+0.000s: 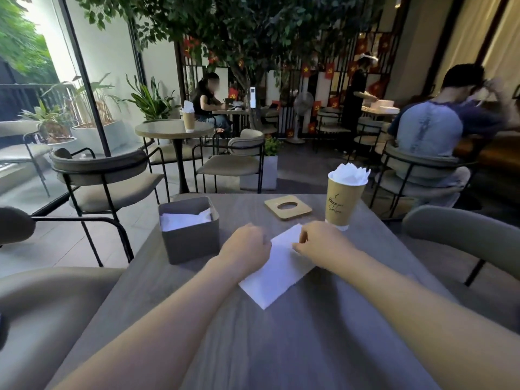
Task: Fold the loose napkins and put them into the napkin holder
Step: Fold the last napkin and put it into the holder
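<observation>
White napkin (277,273) flat under both hands, table-centre.

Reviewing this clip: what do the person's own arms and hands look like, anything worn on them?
Both forearms are bare as far as the frame shows: no sleeves, gloves, watch or bracelet visible. The left hand and right hand show no rings that I can make out; the fingers are slightly blurred.

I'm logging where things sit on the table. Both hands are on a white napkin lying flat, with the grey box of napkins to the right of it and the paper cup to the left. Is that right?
Not quite: the sides are swapped. In the head view, the grey box sits left of the napkin, the paper cup to its right. The left hand and right hand do rest on it.
</observation>
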